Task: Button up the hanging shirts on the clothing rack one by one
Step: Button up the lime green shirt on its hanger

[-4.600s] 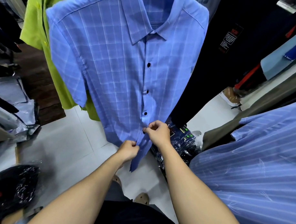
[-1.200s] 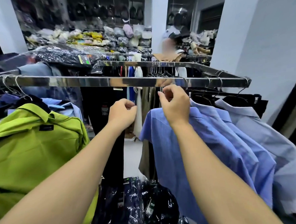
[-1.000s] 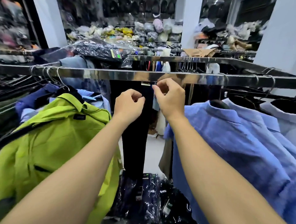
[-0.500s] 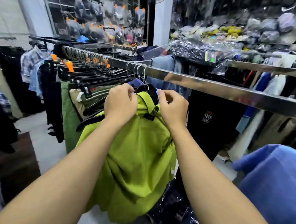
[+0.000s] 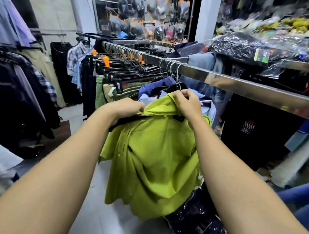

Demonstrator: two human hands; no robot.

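Note:
A lime green shirt (image 5: 157,157) hangs on a black hanger (image 5: 125,120) whose metal hook reaches the steel rack rail (image 5: 236,82). The shirt is turned and bunched, its front placket with small green buttons showing at the left. My left hand (image 5: 125,107) grips the shoulder of the shirt and the hanger arm. My right hand (image 5: 188,103) pinches the collar close under the hook. A blue shirt (image 5: 300,199) shows at the lower right edge.
More shirts in pale blue (image 5: 207,106) hang right behind the green one. Trousers on clip hangers (image 5: 113,72) fill the rail further back. Plastic-wrapped clothes (image 5: 252,45) lie on top of the rack. Dark garments (image 5: 18,97) hang at the left across a tiled aisle (image 5: 75,116).
I left the buttoned blue check shirt, slid it right on the rail, and moved both hands left onto the green shirt. In the last half second the shirt has been turned and pulled toward me.

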